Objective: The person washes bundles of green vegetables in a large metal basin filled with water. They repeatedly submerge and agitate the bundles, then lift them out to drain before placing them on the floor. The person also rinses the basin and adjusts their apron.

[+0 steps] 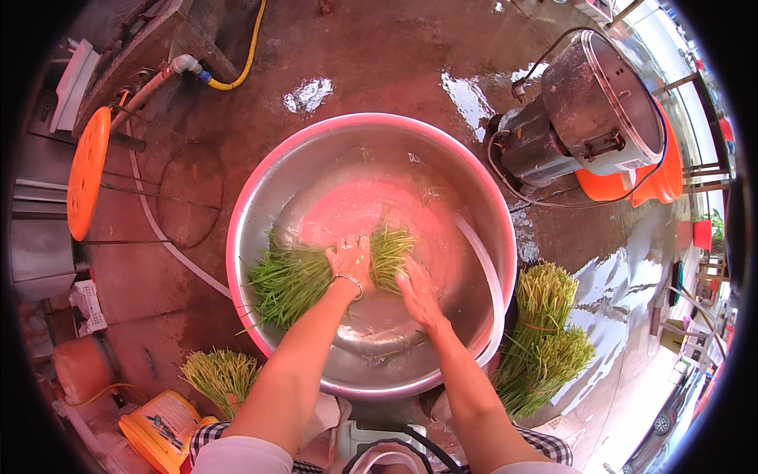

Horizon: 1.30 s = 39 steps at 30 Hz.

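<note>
A bunch of long, thin green leaves, apparently garlic chives [290,275], lies in water in a large round metal basin [355,379]. Its leafy part points left and its pale stem ends [388,252] point right. My left hand [350,258], with a bracelet at the wrist, grips across the middle of the bunch. At the right end, my right hand [421,290] is held with its palm turned towards the stems, fingers extended and slightly apart; it holds nothing. A white hose [487,266] bends over the basin's right rim, its end reaching the water.
Tied bunches of chives [542,338] lie right of the basin, and another bunch [222,376] lies left. A metal machine [568,118] with a cable stands upper right. An orange stool [89,175] and yellow bucket [163,429] are at left. The floor [379,65] is wet.
</note>
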Each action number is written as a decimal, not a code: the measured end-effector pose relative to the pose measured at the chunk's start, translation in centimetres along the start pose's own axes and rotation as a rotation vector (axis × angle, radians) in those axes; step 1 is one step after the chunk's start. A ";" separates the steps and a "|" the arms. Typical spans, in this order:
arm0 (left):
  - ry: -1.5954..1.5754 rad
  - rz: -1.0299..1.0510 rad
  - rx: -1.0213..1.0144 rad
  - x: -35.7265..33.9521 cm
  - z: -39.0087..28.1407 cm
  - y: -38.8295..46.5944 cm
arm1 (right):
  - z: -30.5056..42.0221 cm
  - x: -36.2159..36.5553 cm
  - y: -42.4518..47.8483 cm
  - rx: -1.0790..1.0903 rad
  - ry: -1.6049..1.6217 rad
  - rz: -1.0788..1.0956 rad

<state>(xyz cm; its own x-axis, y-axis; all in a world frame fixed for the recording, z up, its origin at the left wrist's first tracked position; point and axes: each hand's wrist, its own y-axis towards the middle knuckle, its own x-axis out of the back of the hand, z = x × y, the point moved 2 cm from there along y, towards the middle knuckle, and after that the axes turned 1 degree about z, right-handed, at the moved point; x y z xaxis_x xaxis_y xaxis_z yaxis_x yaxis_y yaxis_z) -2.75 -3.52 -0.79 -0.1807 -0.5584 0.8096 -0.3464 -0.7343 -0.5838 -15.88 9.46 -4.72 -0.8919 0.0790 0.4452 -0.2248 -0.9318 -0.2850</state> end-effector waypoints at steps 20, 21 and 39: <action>0.065 -0.462 0.011 -7.7 0.6 0.5 | 6.3 -0.4 2.4 0.156 -0.260 0.000; 0.017 -0.342 0.041 -6.4 -0.2 0.3 | 5.3 -0.7 5.2 0.141 -0.265 0.086; 0.005 -0.170 0.072 -5.4 -0.5 0.7 | 2.3 -0.6 8.5 0.187 -0.318 0.113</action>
<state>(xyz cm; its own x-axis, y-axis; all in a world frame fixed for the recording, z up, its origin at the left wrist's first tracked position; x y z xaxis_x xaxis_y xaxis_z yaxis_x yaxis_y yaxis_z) -2.50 -0.78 -5.52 -0.1293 -0.4221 0.8973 -0.3053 -0.8440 -0.4410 -16.32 0.71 -5.50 -0.7339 -0.1142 0.6696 -0.0305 -0.9792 -0.2005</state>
